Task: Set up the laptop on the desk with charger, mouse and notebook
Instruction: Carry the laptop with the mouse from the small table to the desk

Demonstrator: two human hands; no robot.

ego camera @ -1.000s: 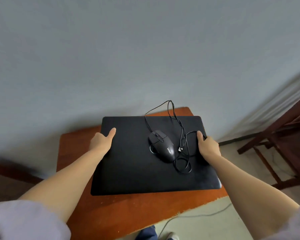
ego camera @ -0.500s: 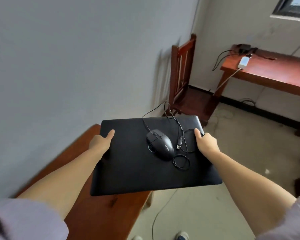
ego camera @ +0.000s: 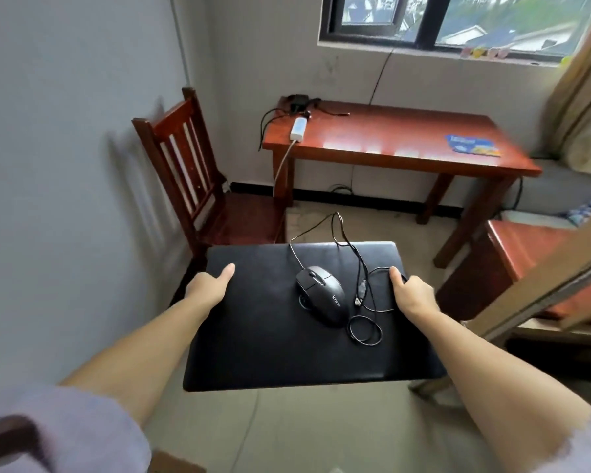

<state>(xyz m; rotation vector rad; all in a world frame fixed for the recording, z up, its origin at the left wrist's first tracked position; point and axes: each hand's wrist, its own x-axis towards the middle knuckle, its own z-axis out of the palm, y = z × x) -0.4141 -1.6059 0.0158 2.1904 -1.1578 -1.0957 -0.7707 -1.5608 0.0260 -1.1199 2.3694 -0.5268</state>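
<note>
With my left hand (ego camera: 207,286) and right hand (ego camera: 411,291) gripping its side edges, I carry the closed black laptop (ego camera: 270,336) level, mouse (ego camera: 321,295) resting on top

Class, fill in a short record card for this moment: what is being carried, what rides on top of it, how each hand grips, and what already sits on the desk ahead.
carried: closed black laptop, held level in the air
on top: wired black mouse, its cable looped loosely beside it
left hand: grips the left edge, thumb on the lid
right hand: grips the right edge, thumb on the lid
desk: white power strip, black charger, blue notebook
beside desk: wooden chair
</note>
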